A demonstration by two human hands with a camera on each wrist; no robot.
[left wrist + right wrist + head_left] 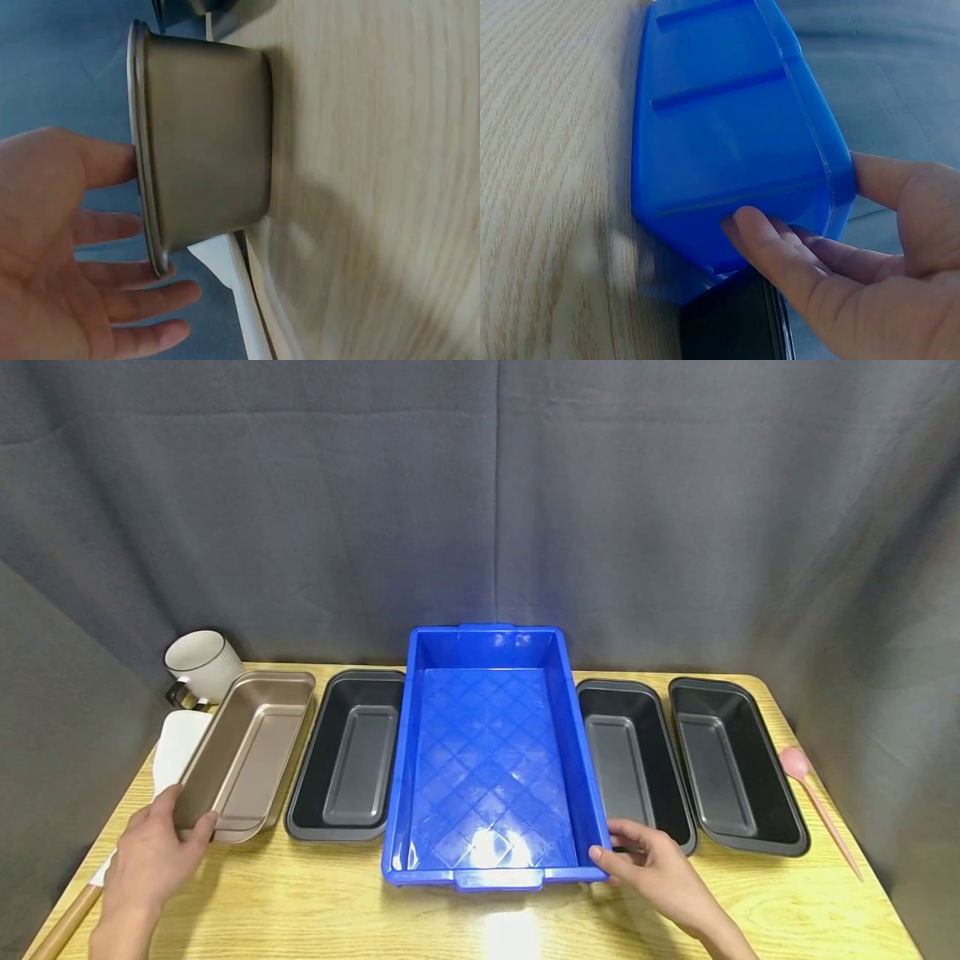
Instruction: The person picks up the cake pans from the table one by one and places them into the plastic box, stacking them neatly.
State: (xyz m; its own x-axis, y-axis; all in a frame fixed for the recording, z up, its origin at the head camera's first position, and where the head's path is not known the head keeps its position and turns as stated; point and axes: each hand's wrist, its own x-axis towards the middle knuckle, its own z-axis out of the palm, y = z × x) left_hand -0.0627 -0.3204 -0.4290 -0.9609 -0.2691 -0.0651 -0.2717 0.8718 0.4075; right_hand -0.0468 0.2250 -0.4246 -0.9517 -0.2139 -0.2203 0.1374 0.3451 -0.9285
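Note:
A bronze loaf pan (255, 752) stands at the left of the table. My left hand (153, 843) is at its near left corner, thumb and fingers spread and touching the rim (146, 150); two fingers extend past the corner. In the middle lies a large blue plastic tray (487, 752) with a quilted floor. My right hand (652, 868) grips its near right corner, with the thumb at the rim and the other fingers against the outer wall (727, 142).
Black loaf pans stand on both sides of the tray: one left (360, 760), two right (622, 760), (723, 760). Farther left are a white mug (206, 664) and a white spatula (176, 747) with a wooden handle. A pink spoon (817, 802) lies along the right edge.

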